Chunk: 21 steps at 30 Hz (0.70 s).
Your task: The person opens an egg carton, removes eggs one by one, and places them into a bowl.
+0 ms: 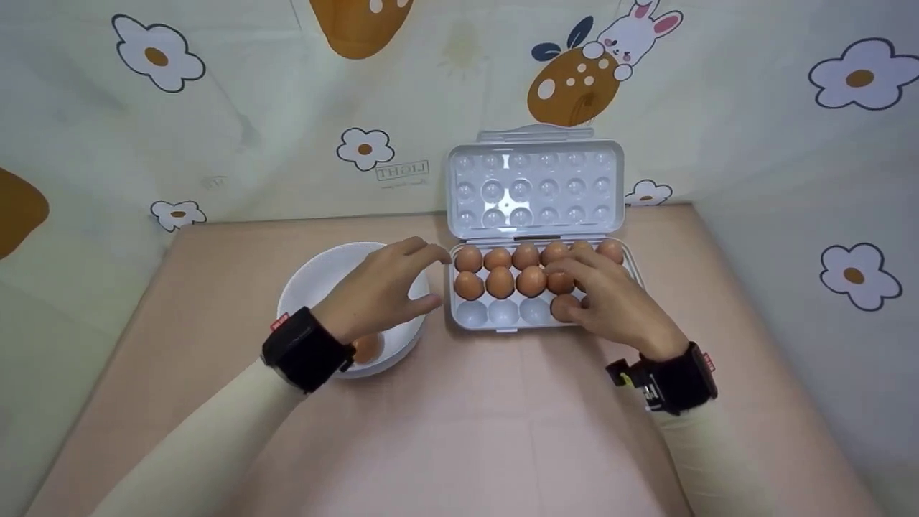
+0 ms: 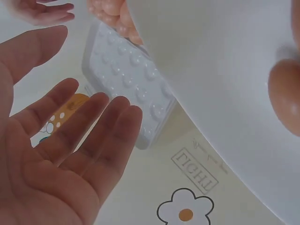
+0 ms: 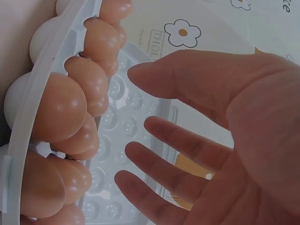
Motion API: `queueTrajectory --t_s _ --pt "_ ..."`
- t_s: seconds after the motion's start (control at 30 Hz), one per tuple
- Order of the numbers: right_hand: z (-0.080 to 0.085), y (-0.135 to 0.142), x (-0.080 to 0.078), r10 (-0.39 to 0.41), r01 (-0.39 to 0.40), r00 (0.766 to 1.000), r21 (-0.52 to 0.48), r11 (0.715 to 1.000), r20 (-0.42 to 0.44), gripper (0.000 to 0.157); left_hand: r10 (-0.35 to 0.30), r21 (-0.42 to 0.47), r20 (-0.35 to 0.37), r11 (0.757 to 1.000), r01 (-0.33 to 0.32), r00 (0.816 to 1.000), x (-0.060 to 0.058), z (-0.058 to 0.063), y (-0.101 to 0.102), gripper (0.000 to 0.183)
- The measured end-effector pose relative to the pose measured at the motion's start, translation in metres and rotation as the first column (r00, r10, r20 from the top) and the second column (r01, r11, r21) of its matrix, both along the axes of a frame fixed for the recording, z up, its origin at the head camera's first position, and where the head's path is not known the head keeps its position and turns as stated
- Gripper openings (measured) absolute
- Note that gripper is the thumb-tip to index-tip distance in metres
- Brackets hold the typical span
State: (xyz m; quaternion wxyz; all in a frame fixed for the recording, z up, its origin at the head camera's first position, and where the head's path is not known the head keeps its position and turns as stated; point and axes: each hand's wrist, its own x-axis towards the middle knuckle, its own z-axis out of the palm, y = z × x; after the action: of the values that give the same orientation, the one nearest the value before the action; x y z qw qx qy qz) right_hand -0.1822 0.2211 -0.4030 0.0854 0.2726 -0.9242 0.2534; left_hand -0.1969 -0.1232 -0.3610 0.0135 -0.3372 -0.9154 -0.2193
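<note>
A white plastic egg box (image 1: 502,312) lies opened out, with brown eggs (image 1: 500,283) filling much of its back and middle rows. Several cups at the front left hold no egg. My right hand (image 1: 610,301) is over the box's right side, fingers spread and slightly bent; in the right wrist view nothing is between thumb and fingers. Beside the box stands a white bowl (image 1: 309,280) with a brown egg (image 1: 367,349) in it; the left wrist view shows part of another egg (image 2: 296,23) there. Above the bowl's right side, my left hand (image 1: 384,291) holds nothing, fingers relaxed.
The dimpled lid (image 1: 535,190) stands up behind the box, against the patterned backdrop (image 1: 258,143). A pale pink cloth (image 1: 459,431) covers the table. Each wrist carries a black camera (image 1: 305,352).
</note>
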Motion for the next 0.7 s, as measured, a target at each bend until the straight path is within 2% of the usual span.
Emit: queueTrajectory --t_s 0.23,0.37,0.47,0.6,0.7 --pt "-0.003 0.001 -0.003 -0.027 0.026 1.0 0.068 0.997 0.011 0.045 -0.022 0.086 -0.032 0.996 0.025 0.999 0.014 -0.01 0.021 0.065" --pt "-0.006 0.003 -0.005 -0.029 0.029 1.0 0.082 0.996 -0.001 0.042 -0.07 0.142 -0.069 0.987 0.079 0.995 0.021 -0.018 0.036 0.052" --pt "-0.008 0.004 -0.006 -0.041 0.041 0.999 0.092 0.995 -0.001 0.041 -0.086 0.15 -0.093 0.984 0.099 0.992 0.025 -0.026 0.047 0.042" --pt "-0.011 0.004 -0.008 -0.057 0.055 0.998 0.089 0.995 0.02 0.038 -0.089 0.14 -0.104 0.985 0.103 0.991 0.029 -0.038 0.058 0.048" --pt "-0.012 0.003 -0.008 -0.07 0.066 0.997 0.084 0.994 0.04 0.037 -0.082 0.146 -0.073 0.985 0.092 0.994 0.03 -0.046 0.064 0.052"
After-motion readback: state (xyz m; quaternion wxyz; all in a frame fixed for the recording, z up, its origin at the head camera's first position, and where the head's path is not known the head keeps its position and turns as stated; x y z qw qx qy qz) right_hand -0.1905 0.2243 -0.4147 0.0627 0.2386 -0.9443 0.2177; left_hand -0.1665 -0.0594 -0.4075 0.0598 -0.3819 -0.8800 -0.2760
